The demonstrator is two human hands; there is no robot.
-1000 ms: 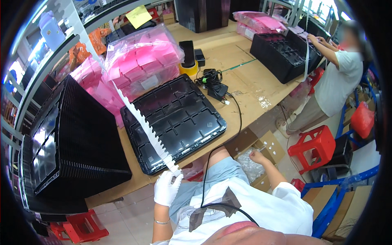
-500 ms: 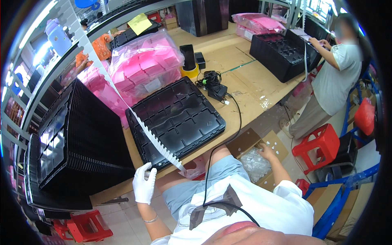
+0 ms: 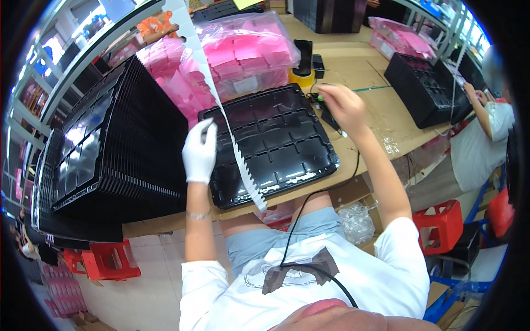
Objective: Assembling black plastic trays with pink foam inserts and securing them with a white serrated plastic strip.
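Note:
A black plastic tray with a grid of shallow compartments (image 3: pixel 276 140) lies on the brown tabletop in front of me. At its left edge is my left hand (image 3: pixel 200 154) in a white glove, fingers half bent with a gap by the thumb, gripping nothing that I can see. My bare right hand (image 3: pixel 346 107) hovers over the tray's far right corner, near a bundle of black cable (image 3: pixel 327 115). Its thumb and fingertips are pinched together; anything between them is too small to make out. A white strip with a toothed edge (image 3: pixel 234 144) crosses in front of the tray.
A tall stack of black trays (image 3: pixel 138 138) stands at the left. Bagged pink pieces (image 3: pixel 243 52) lie behind the tray, beside a yellow tape roll (image 3: pixel 302 77). Below the table is clear plastic (image 3: pixel 356 223). A person (image 3: pixel 480 143) works at black trays (image 3: pixel 422 91) at the right.
My right hand has risen from the cardboard box below the table to above the tray's far right corner. My left hand has moved up along the tray's left edge. The view has shifted.

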